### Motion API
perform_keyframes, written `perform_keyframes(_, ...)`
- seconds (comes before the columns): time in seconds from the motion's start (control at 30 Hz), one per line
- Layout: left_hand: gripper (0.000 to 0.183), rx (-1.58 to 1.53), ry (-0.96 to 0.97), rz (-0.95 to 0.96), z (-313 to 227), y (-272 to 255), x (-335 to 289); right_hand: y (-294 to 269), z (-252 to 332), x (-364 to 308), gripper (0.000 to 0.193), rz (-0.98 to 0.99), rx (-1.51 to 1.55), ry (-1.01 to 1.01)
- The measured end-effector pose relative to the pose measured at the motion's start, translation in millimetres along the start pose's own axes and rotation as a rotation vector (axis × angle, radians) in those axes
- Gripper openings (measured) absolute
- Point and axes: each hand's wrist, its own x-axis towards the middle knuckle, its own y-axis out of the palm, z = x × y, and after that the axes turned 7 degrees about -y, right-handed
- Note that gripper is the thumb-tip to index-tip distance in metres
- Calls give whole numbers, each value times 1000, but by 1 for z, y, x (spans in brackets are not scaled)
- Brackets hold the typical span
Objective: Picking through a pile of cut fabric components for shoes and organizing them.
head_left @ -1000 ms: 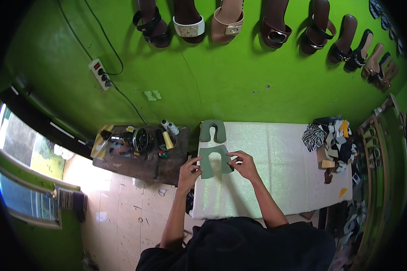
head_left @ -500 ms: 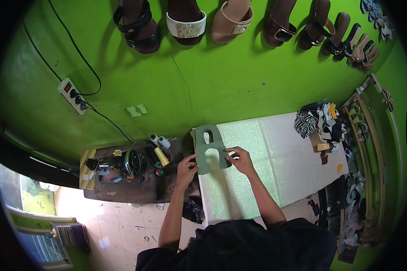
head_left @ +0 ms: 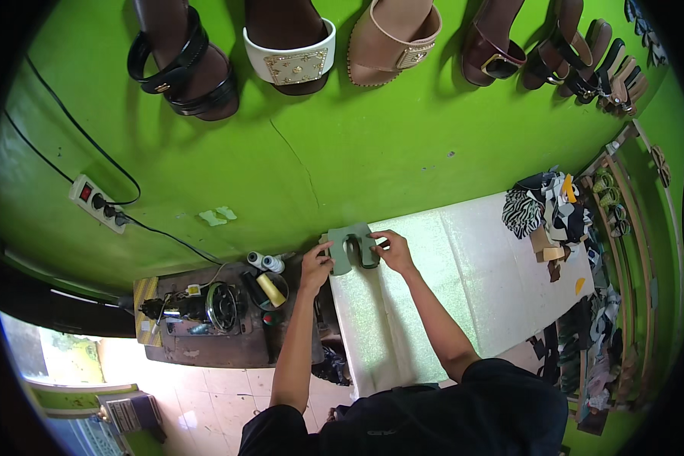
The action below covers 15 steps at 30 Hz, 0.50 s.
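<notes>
The left hand (head_left: 316, 264) is pinching the left leg of a grey-green U-shaped piece (head_left: 341, 253), thumb and fingers closing on its edge. The right hand (head_left: 394, 252) is gripping the opposite leg in the same way, so both hands are grasping one thing between them. The piece is hovering over or resting on the far left corner of the white bench (head_left: 425, 304); which of the two, the view is not telling. Its curved end is pointing to the far side, its open end to the near side. A thicker, darker edge (head_left: 370, 266) is showing below the right leg, seemingly a stack of like pieces lying underneath.

The step in hand looks to be one of laying the piece over that stack and squaring it. The next move is probably calling for matching both legs and the curve to the layer below, then loosening the two grips evenly so that nothing is skewing.

To the left, a sewing machine (head_left: 205, 306) is standing near a yellow cone (head_left: 270, 289). At the bench's far right, scraps (head_left: 562, 205) are lying in a heap, well apart from the hands.
</notes>
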Motion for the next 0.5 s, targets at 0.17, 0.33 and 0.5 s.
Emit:
perform_keyframes(0.17,52,181,-93,-74,18,0,23,13,-34,8,36,10,-42,50)
perform_keyframes(0.33,51,328,-31,-102,31,4,29,23,-58,8,36,19,-40,117)
perform_keyframes(0.5,51,470,121,-163,45,2,30,30,-67,6,36,22,-92,115)
